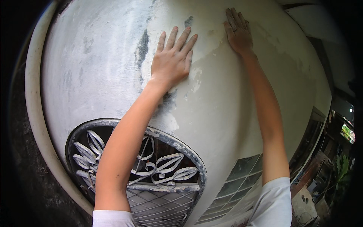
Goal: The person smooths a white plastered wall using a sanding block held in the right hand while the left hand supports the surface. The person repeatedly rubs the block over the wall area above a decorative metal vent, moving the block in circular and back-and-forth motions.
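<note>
Both my arms reach up to a pale wall [215,113] with peeling paint and dark grey patches. My left hand [172,60] lies flat against it with the fingers spread, beside a long dark patch [142,49]; no object shows in it. Higher and to the right, my right hand [239,36] rests on the wall, fingers stretched upward and slightly blurred. Nothing can be made out under its palm. A darker, damp-looking area of wall spreads below and around the right hand.
Below my left arm is an arched window with a scrolled metal grille [166,172] and a diamond lattice. A louvred glass window [236,185] lies lower right. A pale pipe [34,94] runs down the left side. Plants [341,170] and clutter stand at far right.
</note>
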Available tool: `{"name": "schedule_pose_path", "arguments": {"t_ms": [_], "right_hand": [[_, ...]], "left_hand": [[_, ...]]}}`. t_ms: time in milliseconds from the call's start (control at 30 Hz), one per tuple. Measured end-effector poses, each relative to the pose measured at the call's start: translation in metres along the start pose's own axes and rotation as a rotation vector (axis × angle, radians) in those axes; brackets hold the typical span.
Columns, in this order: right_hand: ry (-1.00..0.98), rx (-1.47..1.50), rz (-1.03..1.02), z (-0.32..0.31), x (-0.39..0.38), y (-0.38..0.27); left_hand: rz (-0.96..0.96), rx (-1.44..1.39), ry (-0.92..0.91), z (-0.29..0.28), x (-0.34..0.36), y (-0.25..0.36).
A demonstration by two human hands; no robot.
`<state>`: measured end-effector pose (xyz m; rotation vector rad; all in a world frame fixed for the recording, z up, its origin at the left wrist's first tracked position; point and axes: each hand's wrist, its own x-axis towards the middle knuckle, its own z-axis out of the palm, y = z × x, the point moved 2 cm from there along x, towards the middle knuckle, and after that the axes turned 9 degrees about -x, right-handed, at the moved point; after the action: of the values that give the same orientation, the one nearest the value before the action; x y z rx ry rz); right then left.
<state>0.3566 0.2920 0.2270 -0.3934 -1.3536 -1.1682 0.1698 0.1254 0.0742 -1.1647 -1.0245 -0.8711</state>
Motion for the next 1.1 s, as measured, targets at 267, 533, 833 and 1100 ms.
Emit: {"name": "schedule_pose_path", "arguments": {"t_ms": [267,533,833,1100], "right_hand": [[-0.061,-0.183,0.294,0.035,-0.003,0.106],[-0.196,-0.128,0.705,0.006,-0.062,0.159],[-0.216,-0.138,0.801,-0.01,-0.092,0.107],[-0.061,-0.182,0.311,0.001,-0.055,0.017]], "left_hand": [[0.008,0.014,-0.014,-0.002,-0.004,-0.001],[0.017,0.024,-0.003,-0.001,-0.005,-0.001],[0.247,0.034,-0.175,0.001,-0.021,0.013],[0.495,-0.14,-0.353,-0.008,-0.065,0.028]]}}
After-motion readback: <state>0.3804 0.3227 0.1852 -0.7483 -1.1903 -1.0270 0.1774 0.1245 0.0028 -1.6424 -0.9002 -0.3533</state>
